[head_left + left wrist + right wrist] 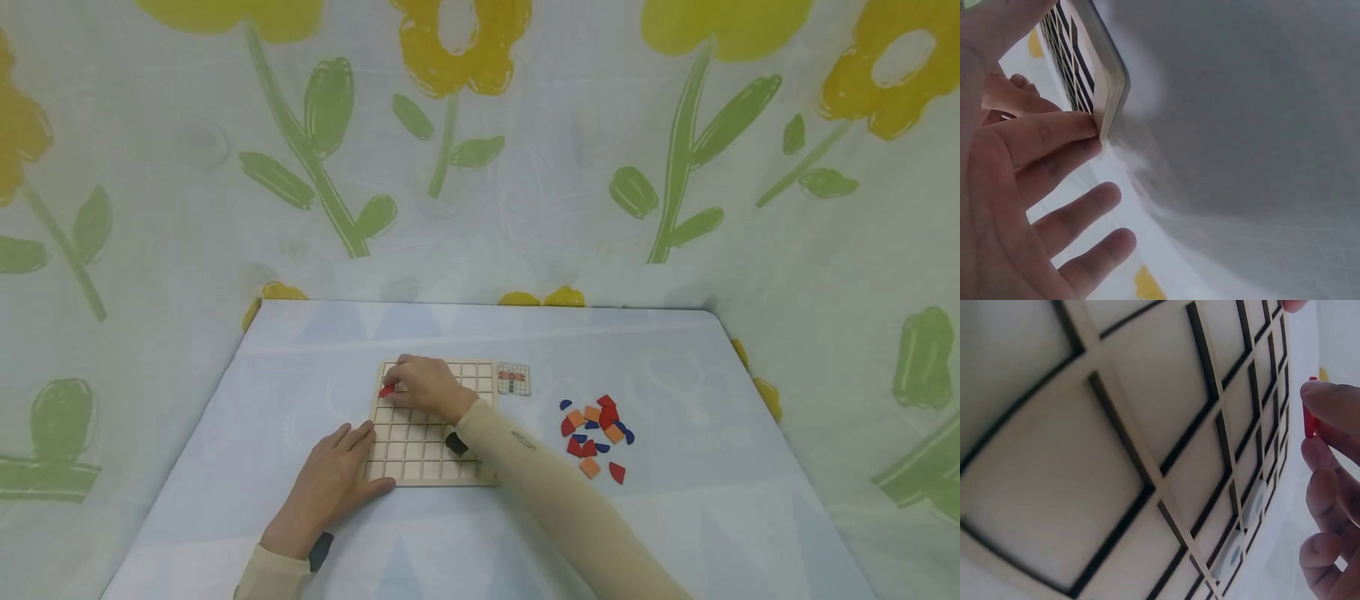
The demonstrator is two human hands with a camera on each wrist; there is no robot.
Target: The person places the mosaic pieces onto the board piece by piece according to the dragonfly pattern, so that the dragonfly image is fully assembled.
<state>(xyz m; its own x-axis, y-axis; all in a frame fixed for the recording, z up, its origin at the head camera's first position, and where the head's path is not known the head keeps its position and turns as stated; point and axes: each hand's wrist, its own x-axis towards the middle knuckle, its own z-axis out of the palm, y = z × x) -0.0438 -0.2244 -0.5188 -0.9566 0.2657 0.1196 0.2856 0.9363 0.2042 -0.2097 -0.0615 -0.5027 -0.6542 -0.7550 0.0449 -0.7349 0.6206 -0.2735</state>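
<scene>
A square wooden grid board (420, 482) lies on the table. My left hand (333, 471) rests at its near left corner, fingers fairly straight and spread. In the left wrist view, fingertips of that hand (1035, 156) touch the board's edge (1113, 94). Over the far left cells, my right hand (423, 386) pinches a small red piece (387, 390) between thumb and finger. The right wrist view shows this red piece (1309, 419) edge-on, just off the board's edge; its full outline is hidden. Two pale pieces with grey spots (1256, 505) show at the grid cells there.
Right of the board lies a loose cluster of red quarter-circle pieces (617, 472), orange squares (590, 467) and blue half-circles (566, 405). A small pattern card (513, 379) sits against the board's far right side. Flower-printed cloth (525, 208) hangs behind the table.
</scene>
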